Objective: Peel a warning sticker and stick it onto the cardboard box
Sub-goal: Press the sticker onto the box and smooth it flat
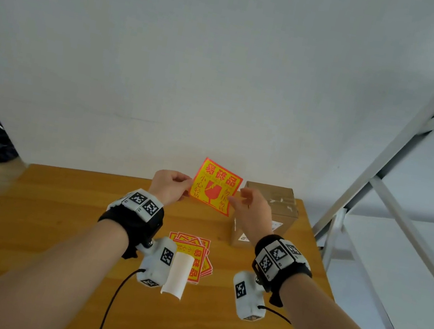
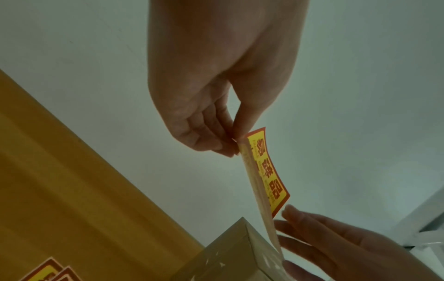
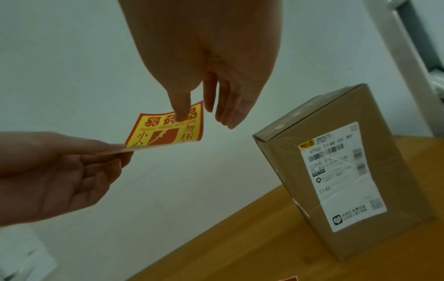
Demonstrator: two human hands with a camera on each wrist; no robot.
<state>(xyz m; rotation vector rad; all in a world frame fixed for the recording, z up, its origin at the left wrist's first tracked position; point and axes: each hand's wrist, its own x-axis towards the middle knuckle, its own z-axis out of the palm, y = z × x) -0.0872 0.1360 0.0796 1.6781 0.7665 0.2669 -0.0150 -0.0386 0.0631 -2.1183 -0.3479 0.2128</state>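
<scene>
Warning sticker (image 1: 215, 186) held upright above the surface, left hand (image 1: 169, 188) grip pinched on its left edge, right hand (image 1: 251, 209) thumb on its face with fingers loosely extended; cardboard box (image 1: 274, 212) stands just beyond-right, nearer the right hand

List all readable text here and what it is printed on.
"易碎品", "小心轻放": red characters on the warning sticker pinched by the left hand, right hand touching it.
"T148": shipping label on the cardboard box.
Sticker's small English line, remaining label print and barcodes, sticker stack: too blurred or covered.
</scene>
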